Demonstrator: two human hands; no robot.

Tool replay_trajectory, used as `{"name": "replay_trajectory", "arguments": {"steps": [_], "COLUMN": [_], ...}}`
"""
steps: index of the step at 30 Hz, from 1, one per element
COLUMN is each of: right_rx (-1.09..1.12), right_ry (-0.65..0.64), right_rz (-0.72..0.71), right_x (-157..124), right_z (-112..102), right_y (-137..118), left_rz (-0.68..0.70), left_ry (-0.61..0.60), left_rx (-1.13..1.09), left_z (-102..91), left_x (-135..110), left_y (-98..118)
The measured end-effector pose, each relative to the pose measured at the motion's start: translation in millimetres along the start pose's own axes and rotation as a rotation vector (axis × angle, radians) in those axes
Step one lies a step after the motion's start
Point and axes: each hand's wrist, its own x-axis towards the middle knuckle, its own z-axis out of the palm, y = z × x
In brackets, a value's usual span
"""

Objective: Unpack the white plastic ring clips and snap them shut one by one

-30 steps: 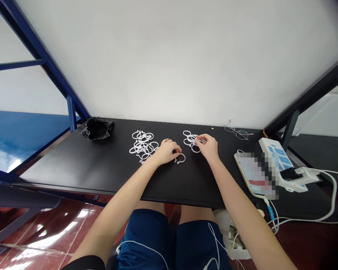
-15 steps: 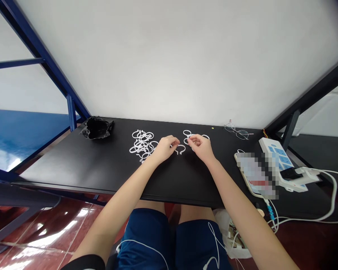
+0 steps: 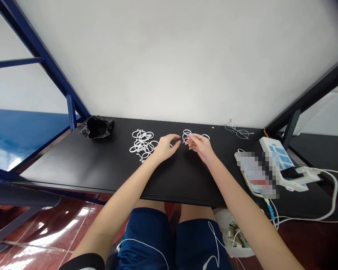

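Note:
My right hand (image 3: 202, 147) pinches a thin white open ring (image 3: 183, 139) between thumb and fingertips, just above the black table. My left hand (image 3: 163, 147) faces it from the left, thumb and fingers apart. A bit of white shows in the gap of the left hand, and I cannot tell whether it is touched. Left of that hand lies a loose pile of white open rings (image 3: 141, 145) with small knobbed ends. Behind my right hand, more white rings (image 3: 205, 137) lie on the table, partly hidden by the fingers.
A crumpled black plastic bag (image 3: 97, 128) stands open at the table's back left. Glasses (image 3: 236, 130) lie at the back right. A phone (image 3: 255, 174) on a cable and a white power strip (image 3: 281, 161) occupy the right side. A wall (image 3: 169, 67) borders the table's back edge.
The white open ring that lay between my hands has left that spot, and my right hand now holds a ring. My left thumb and fingers have spread wider.

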Motion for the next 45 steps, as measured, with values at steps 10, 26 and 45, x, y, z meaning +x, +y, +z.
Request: {"name": "replay_trajectory", "arguments": {"steps": [10,26,45], "right_rx": [0.078,0.151,0.141], "right_ry": [-0.134,-0.046,-0.024], "right_rz": [0.155,0.168,0.143], "right_x": [-3,-1,0], "right_z": [5,4,-1], "right_y": [-2,-2,0], "left_rz": [0.075,0.036,0.116], "left_ry": [-0.1,-0.061,0.108], "left_rx": [0.242,0.196,0.157], "left_z": [3.0,5.2,8.1], "left_x": [-3,-1,-2], "left_y": [1,-6,-10]}}
